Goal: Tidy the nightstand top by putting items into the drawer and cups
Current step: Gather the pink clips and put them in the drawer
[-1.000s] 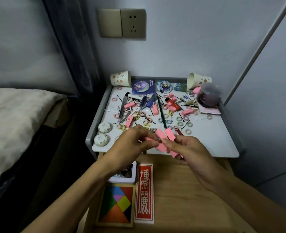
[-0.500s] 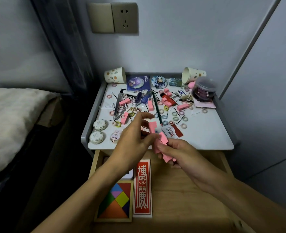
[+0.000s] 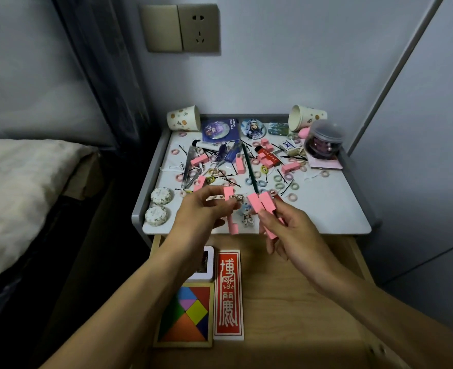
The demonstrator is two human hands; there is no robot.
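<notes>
The nightstand's white surface (image 3: pixel 326 209) is crowded toward the back and left, with bare room only at its front right. Two paper cups (image 3: pixel 184 121) sit at the back corners, well beyond both hands. The right-hand one lies on its side.

Below the front edge the drawer (image 3: pixel 300 288) stands pulled out toward the person. Its left side is taken by a tangram tray (image 3: pixel 184 315) and a red box (image 3: pixel 229 294). Its right half is bare wood.

Both hands hover over the front edge, just apart from each other. The left hand (image 3: pixel 201 217) pinches a long pink block (image 3: pixel 232 225) that hangs roughly upright, its lower end dipping past the edge toward the drawer. The right hand (image 3: pixel 292 230) is curled round a bundle of pink blocks (image 3: pixel 262 203), which slant up and away from the palm.

The drawer lies straight down and back toward the person, far nearer than either cup. I'd judge the bare right half the natural landing spot, with the right hand closer to it. The left would have to cross over the red box, or drop its block in the narrow gap beside it.

More loose pink blocks (image 3: pixel 240 165) lie scattered mid-surface among hair ties and pins.
</notes>
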